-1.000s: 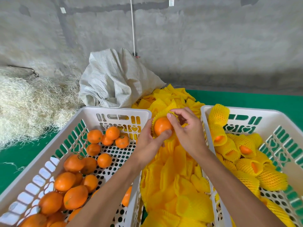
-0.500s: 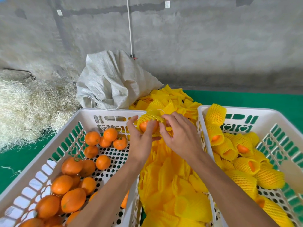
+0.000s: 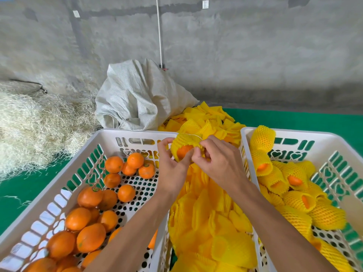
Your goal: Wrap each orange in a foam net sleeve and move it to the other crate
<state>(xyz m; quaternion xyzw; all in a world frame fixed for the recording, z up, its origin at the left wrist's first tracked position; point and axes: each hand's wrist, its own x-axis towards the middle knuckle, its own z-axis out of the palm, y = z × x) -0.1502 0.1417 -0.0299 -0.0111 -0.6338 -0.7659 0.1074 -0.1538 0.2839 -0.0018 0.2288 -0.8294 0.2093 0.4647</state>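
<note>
Two white plastic crates are seen side by side on green flooring, with a gap between them filled by a heap of flat yellow foam net sleeves (image 3: 212, 218). One orange (image 3: 183, 151) is held above the far end of that gap, level with the inner far corner of the left crate (image 3: 110, 142). It is partly covered by a yellow foam net sleeve (image 3: 186, 141), with bare peel exposed on the near side. The sleeve is gripped by the left hand (image 3: 171, 169), thumb curled at its lower edge. Its right edge is pinched by the right hand (image 3: 220, 163), fingers curled. Loose oranges (image 3: 90, 236) are seen in the left crate, with bare perforated floor toward the far right part. Sleeved oranges (image 3: 294, 201) are piled in the right crate (image 3: 314, 135); bare floor is visible along its near inner edge. A white woven sack (image 3: 141, 99) is noted behind the crates, and pale straw (image 3: 33, 130) at far left.
</note>
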